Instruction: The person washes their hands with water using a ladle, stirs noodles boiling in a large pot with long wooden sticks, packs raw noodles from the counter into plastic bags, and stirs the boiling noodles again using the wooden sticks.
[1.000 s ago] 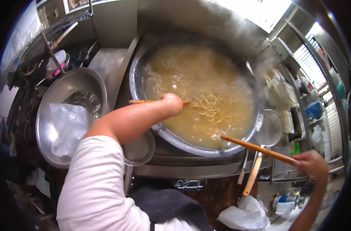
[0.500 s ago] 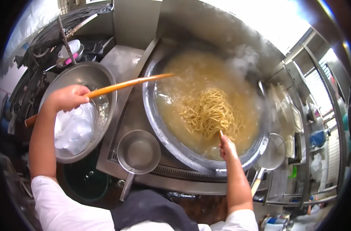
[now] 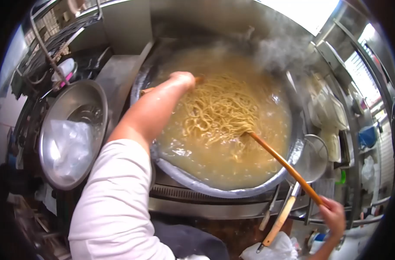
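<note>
A large round pot of cloudy, bubbling water stands in front of me, with a mass of yellow noodles in its middle. My left hand is over the pot's far left part, closed around a wooden stick; my hand and forearm hide most of that stick. Out to the lower right, beyond the rim, my right hand grips the near end of a second long wooden stick. This one slants over the rim, and its far end is under the noodles.
Left of the pot is a steel colander bowl holding a clear plastic bag. A wire strainer with a wooden handle rests at the pot's right. Steam rises at the back. Shelves with containers line the right.
My left hand has swung right and away from me, from above the colander to over the pot. My right hand has pulled back to the lower right. The noodles are spread wider.
</note>
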Demonstrator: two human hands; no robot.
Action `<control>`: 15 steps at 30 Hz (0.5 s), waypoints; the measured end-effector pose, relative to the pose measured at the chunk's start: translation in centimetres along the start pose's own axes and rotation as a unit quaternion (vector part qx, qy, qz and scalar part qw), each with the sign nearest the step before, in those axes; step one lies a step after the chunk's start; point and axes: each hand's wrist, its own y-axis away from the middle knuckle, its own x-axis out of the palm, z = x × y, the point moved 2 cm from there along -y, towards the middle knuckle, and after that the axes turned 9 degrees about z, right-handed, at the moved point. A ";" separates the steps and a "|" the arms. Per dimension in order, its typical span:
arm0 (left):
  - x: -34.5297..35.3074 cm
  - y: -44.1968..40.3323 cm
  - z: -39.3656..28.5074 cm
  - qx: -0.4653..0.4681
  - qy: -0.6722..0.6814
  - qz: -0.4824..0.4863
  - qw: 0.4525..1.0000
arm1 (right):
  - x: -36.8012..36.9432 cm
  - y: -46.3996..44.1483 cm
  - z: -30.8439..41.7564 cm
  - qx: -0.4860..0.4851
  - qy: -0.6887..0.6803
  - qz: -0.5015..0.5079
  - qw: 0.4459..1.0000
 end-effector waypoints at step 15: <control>7.0 4.0 -13.2 0.162 -0.163 0.011 0.973 | 3.4 -15.4 5.4 -0.138 0.252 -0.101 0.952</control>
